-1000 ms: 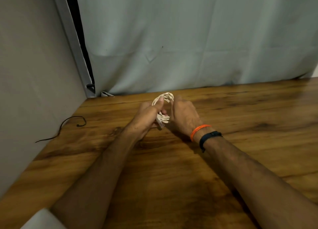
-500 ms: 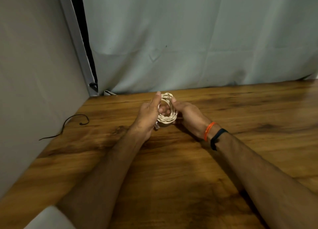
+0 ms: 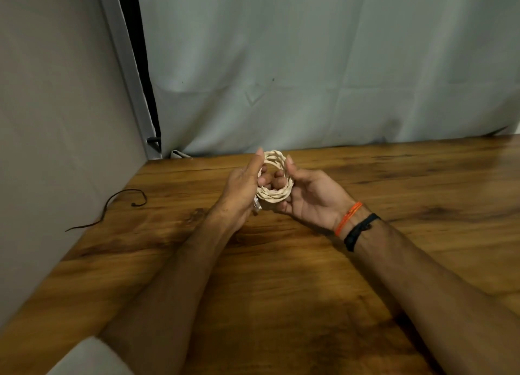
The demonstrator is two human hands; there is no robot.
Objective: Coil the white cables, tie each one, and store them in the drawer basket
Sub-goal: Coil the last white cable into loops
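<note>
**Coiled white cable held between both hands above the table**

Hands meet over the far middle of the wooden table (image 3: 309,262), with a coiled white cable (image 3: 274,179) held up between them, clear of the tabletop. The cable is wound into a small ring, its turns twisted round one another so the ring looks braided, and the open centre faces the camera. Several fingertips show through that centre.

The left hand (image 3: 242,189) grips the ring's left side: its thumb lies straight up along the outer edge and its fingers curl in behind and through the hole. A small pale connector end (image 3: 256,207) hangs just below this hand at the ring's lower left; it is too blurred to say more about it.

The right hand (image 3: 312,197) is turned palm up and cups the ring's right and lower side, thumb pressed against the right edge and fingers curled underneath. On the right wrist sit an orange thread band (image 3: 349,217) and, just nearer along the arm, a black band (image 3: 361,229).

Both forearms reach in from the near edge. A pale sleeve (image 3: 87,357) shows at the near left corner.

On the table's left side, well apart from the hands, a thin dark cord (image 3: 118,203) lies loose beside a grey side panel (image 3: 56,121). A pale wrinkled curtain (image 3: 309,65) hangs along the far edge of the table.
</note>
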